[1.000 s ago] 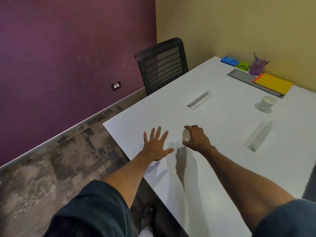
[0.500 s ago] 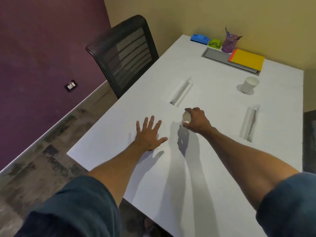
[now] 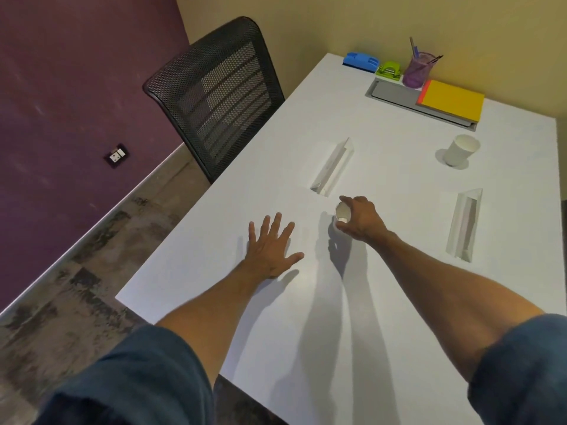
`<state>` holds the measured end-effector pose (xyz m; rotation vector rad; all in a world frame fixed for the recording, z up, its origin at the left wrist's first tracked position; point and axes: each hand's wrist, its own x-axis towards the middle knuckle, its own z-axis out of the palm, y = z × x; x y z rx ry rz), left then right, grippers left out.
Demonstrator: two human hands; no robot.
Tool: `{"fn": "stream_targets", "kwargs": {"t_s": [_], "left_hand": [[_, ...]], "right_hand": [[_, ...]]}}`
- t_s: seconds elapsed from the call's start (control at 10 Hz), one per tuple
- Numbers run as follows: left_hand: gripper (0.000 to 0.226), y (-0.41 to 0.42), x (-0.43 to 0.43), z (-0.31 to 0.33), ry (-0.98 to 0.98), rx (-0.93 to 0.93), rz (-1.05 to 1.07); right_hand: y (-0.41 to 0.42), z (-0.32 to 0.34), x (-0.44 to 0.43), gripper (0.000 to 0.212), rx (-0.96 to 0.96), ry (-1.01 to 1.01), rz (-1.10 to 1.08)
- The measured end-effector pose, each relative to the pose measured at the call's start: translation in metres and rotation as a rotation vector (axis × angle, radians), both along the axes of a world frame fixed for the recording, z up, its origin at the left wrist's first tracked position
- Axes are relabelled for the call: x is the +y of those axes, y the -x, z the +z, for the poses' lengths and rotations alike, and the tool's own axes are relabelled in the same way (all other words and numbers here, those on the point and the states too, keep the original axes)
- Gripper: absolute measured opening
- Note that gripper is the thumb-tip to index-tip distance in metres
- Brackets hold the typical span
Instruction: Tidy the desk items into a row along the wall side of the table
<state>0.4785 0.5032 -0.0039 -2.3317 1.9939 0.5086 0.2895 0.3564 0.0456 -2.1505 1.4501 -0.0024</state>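
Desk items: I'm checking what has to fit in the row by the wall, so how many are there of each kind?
White paper cups: 2, one held in the right hand, one standing alone
Blue stapler: 1
Green hole punch: 1
Purple pen holder: 1
Yellow notebook: 1
Total: 6

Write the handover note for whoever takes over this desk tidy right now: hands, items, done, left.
Left hand: open, flat on the table, holding nothing.
Right hand: closed on a small paper cup, mid-table.
By the wall, in a row: blue stapler, green punch, pen holder, yellow notebook.
Left: the held cup and the second cup, which stands short of the row, both go to the wall side.
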Motion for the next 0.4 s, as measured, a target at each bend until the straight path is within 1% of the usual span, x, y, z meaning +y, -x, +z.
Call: {"fn": "stream_targets", "kwargs": {"t_s": [0.2,0.3,0.4], "left_hand": [[0.082,0.003,0.001,-0.002,-0.023,0.007,0.022],[0.081,0.006,0.005,0.003,-0.015,0.007,0.030],[0.080,0.013,0.005,0.008,0.018,-0.025,0.049]], "right_hand": [[0.003,-0.008,-0.004,0.071,0.011,-0.007,0.000],[0.005,-0.004,0.000,0.075,0.010,-0.016,0.008],[0.007,-0.001,0.007,0.076,0.009,0.085,-0.003]]}}
